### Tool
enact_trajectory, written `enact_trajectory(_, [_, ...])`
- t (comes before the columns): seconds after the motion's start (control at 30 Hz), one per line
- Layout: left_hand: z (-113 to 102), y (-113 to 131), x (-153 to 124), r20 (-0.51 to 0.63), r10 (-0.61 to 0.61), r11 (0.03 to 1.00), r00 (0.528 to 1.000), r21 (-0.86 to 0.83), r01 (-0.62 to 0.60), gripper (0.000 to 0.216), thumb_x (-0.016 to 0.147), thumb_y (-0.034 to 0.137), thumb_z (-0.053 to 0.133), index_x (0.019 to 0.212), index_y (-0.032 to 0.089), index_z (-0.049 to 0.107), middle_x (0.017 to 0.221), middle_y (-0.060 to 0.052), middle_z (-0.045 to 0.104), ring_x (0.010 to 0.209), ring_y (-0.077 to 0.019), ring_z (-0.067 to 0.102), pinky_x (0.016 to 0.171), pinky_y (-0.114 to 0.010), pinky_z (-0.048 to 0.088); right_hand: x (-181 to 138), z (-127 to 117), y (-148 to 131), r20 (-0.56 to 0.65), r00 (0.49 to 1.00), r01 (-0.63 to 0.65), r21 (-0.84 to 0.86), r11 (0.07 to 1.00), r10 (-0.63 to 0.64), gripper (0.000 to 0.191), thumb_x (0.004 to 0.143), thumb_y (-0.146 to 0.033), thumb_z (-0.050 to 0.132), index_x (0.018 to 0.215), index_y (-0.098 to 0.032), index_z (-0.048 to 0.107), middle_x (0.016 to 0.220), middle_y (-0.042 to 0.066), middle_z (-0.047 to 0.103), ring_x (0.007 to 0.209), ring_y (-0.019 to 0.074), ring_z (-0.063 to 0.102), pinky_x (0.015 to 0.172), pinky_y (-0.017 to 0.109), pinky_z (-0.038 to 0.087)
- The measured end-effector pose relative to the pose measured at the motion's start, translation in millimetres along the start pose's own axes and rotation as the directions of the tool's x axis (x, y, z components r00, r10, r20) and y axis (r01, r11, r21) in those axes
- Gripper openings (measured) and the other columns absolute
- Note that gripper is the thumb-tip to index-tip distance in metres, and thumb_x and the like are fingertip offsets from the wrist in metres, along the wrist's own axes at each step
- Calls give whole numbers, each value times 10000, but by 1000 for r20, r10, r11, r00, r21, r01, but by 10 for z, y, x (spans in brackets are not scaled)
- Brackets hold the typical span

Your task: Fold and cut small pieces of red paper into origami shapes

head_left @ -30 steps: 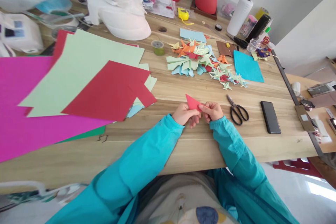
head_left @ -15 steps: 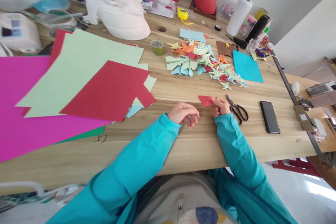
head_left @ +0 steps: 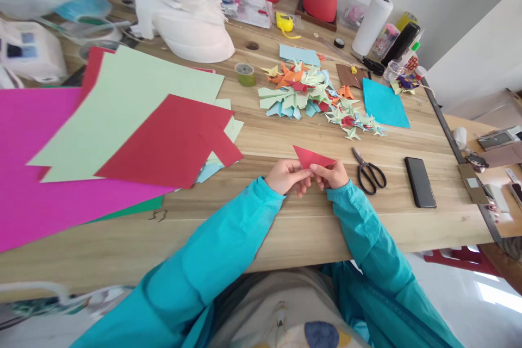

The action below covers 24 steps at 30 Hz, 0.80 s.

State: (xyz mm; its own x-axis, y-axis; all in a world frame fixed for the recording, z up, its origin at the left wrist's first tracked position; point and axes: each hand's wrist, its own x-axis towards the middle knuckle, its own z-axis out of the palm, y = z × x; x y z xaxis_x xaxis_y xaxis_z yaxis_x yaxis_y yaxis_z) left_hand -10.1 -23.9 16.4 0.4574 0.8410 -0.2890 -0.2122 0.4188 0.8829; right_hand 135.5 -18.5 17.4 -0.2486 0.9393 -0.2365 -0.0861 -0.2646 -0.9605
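Observation:
A small red piece of folded paper [head_left: 310,157], triangular in outline, is held up between my two hands above the table. My left hand [head_left: 289,175] pinches its lower left edge, thumb on top. On the other side my right hand [head_left: 332,175] grips the lower right part, its thumb meeting the left thumb near the bottom edge. Fingers hide the lower part of the paper. Right of my right hand lie black-handled scissors [head_left: 370,174], blades pointing away from me. Beyond my hands sits a pile of folded paper pieces [head_left: 305,89] in green, orange, blue and red.
Large coloured sheets [head_left: 134,109] cover the table's left side. A phone [head_left: 420,182] lies to the right, near a turquoise square [head_left: 385,102]. At the back stand a white paper roll [head_left: 372,24], a yellow tape measure [head_left: 284,22] and a clear spool [head_left: 245,74].
My right hand has moved left with the red paper, bringing it to my left hand, which has closed on it. The paper now shows as a wider triangle.

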Motion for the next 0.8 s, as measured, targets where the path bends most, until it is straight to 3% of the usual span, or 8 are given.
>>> enact_trajectory(0.2, [11,10,-16,-18,61,988,998,146,-58,277,609,351,677,607,113,536,435,15,543,324,-87,488,303,-198,411,-20,40,-10,23,998,-56,-46,997,57,356,554,-448,710,509,-145,528,314,-70,436,237,53,358,233,175,258])
enact_trajectory(0.4, [-17,77,-42,-21,47,977,999,208,-42,211,628,287,652,585,115,539,421,14,544,304,-87,479,288,-191,387,26,-43,27,80,984,-167,131,977,158,368,536,-372,747,469,-174,443,270,-94,370,204,43,287,221,178,183])
enact_trajectory(0.53, [-39,116,-54,-37,46,974,998,226,-36,189,636,267,642,585,112,547,420,11,542,298,-92,477,289,-200,390,50,-89,42,82,985,-166,245,955,150,473,516,-338,766,436,-189,324,275,-103,358,198,26,251,213,162,147])
enact_trajectory(0.8, [-130,143,-53,-93,42,983,995,180,-25,194,616,256,653,557,103,548,414,7,541,282,-92,461,280,-210,383,159,-370,-3,51,995,-101,389,916,89,502,538,-364,759,440,-174,304,311,-112,337,218,7,247,221,136,150])
